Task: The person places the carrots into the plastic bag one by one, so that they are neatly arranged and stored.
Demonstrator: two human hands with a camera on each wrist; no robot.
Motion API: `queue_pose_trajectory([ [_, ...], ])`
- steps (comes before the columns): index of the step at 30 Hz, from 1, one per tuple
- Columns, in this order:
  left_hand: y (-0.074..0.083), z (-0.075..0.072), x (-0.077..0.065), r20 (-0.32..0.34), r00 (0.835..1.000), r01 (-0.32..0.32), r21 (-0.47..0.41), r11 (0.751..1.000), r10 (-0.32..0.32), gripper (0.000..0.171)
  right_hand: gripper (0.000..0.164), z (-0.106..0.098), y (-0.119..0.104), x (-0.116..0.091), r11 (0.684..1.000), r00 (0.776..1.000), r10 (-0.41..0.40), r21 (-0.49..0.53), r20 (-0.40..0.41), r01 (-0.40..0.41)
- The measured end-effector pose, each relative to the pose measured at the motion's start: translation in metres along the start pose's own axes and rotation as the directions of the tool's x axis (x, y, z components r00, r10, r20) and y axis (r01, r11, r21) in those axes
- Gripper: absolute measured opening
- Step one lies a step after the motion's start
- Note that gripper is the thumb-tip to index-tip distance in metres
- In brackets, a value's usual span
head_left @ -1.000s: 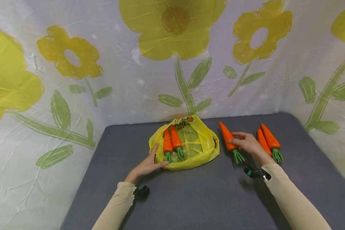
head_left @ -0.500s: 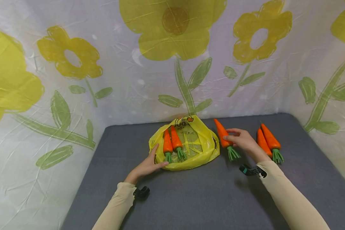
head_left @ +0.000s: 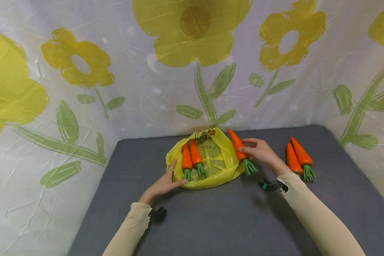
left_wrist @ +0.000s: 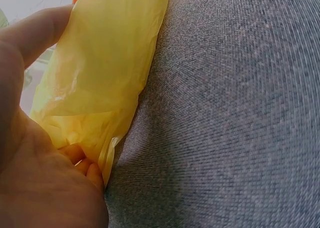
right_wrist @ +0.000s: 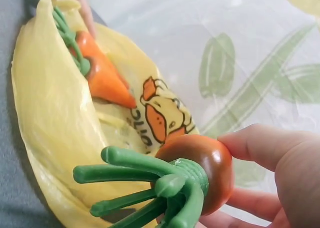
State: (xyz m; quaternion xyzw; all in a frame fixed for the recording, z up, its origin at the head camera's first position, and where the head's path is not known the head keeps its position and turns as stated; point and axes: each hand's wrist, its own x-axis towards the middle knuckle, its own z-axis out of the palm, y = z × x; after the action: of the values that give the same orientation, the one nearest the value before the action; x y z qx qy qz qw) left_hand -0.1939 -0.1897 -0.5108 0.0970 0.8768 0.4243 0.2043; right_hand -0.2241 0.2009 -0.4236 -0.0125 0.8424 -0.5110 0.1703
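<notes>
A yellow plastic bag (head_left: 208,183) lies open-mouthed on the grey table, two carrots (head_left: 196,153) with green tops inside its left half. My left hand (head_left: 164,185) holds the bag's near left side, thumb over the rim; in the left wrist view its other fingers curl against the yellow plastic (left_wrist: 110,57). With thumb and fingers my right hand (head_left: 261,153) pinches another carrot (head_left: 236,144) above the bag's right rim. This carrot's tip points away and its green stalks (right_wrist: 185,188) face the right wrist camera.
Two more carrots (head_left: 302,153) lie side by side at the right of the table (head_left: 211,220). Behind the table's far edge hangs a white cloth (head_left: 140,106) printed with yellow flowers. The bag carries a printed duck (right_wrist: 167,115).
My right hand has carried its carrot leftward, from beside the bag to over its right rim. My left hand and the bag have stayed in place.
</notes>
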Motion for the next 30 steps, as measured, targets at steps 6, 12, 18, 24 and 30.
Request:
queue_pose_trajectory([
  [6,-0.001,0.000,0.000,-0.003,1.000,0.001,0.002,1.000,-0.001,0.108,0.064,0.006,-0.008,0.003,1.000,1.000,-0.001,-0.014,0.010,0.002],
  [12,-0.003,0.000,0.002,-0.007,1.000,-0.005,0.010,1.000,0.005,0.108,0.063,0.012,-0.013,0.008,0.999,1.000,-0.013,-0.031,0.022,0.014],
  [18,-0.003,0.000,0.001,-0.002,1.000,-0.007,-0.003,1.000,0.007,0.108,0.061,0.019,-0.014,0.014,0.999,0.999,-0.039,-0.031,0.038,0.040],
  [24,-0.003,0.001,0.002,-0.001,1.000,-0.006,-0.005,1.000,0.006,0.108,0.061,0.027,-0.018,0.015,0.999,0.997,-0.044,-0.029,0.057,0.045],
  [30,-0.002,0.000,0.001,-0.001,1.000,-0.005,-0.005,1.000,0.005,0.108,0.061,0.035,-0.020,0.018,0.999,0.996,-0.047,-0.019,0.069,0.049],
])
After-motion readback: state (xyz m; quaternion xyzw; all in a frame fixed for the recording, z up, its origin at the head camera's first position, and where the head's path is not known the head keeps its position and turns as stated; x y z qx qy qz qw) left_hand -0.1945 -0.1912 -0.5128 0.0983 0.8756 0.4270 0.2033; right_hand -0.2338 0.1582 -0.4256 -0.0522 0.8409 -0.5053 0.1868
